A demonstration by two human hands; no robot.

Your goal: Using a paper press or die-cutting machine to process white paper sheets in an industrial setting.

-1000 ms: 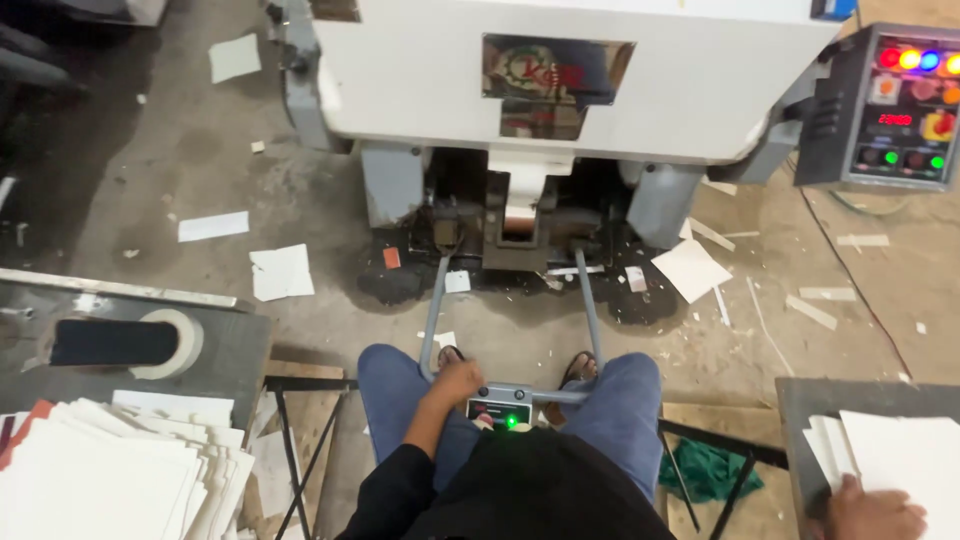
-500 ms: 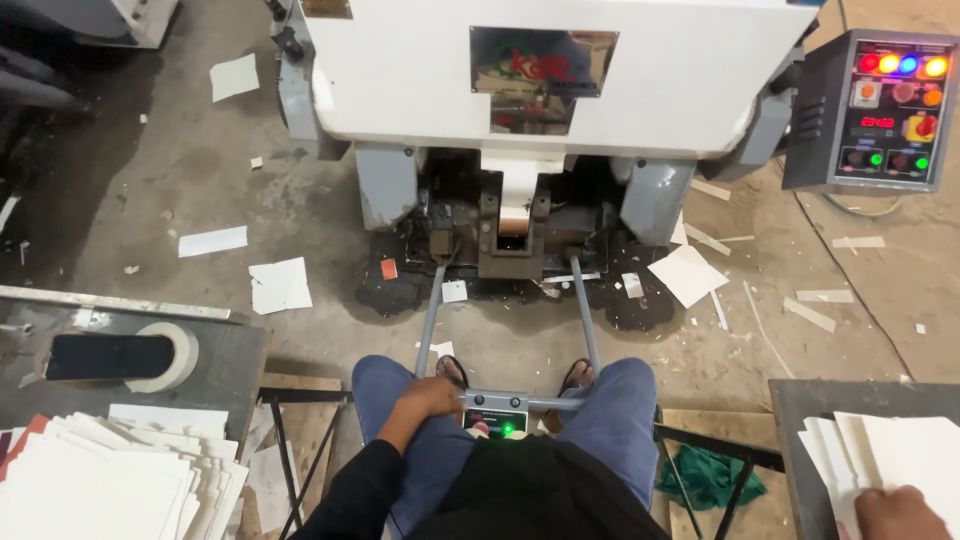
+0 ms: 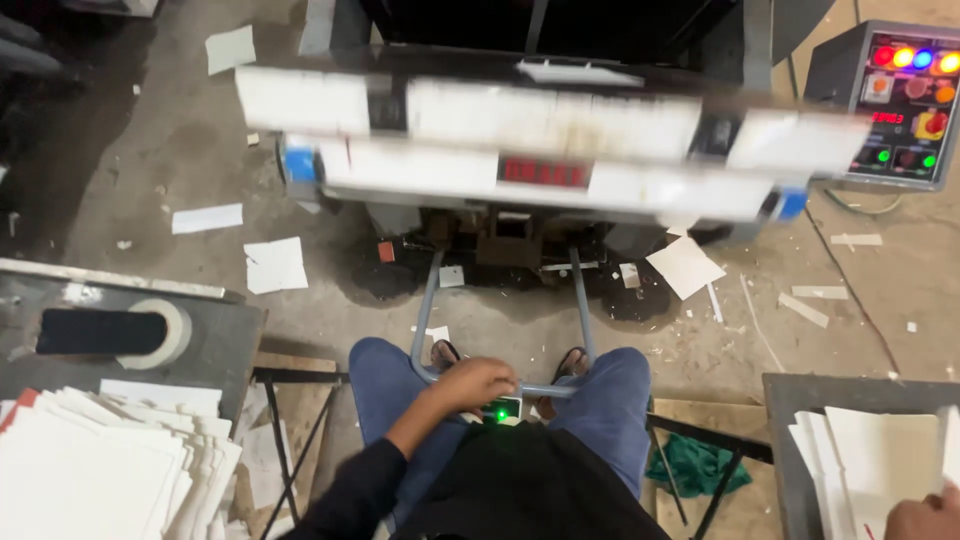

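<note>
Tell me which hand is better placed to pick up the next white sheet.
Right, most likely. The right hand is already at the edge of the white sheet stack on the right stand, while the left hand grips the grey bar between the knees.

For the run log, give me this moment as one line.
left hand: gripping grey bar by green light | right hand: on white sheets | machine platen: blurred

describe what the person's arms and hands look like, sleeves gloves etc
The left hand is bare, with no glove, ring or watch showing. Its forearm is uncovered up to a dark, black-looking sleeve that ends below the elbow. The right hand shows only at the frame's bottom corner: bare, no glove, its arm and sleeve out of view.
</note>
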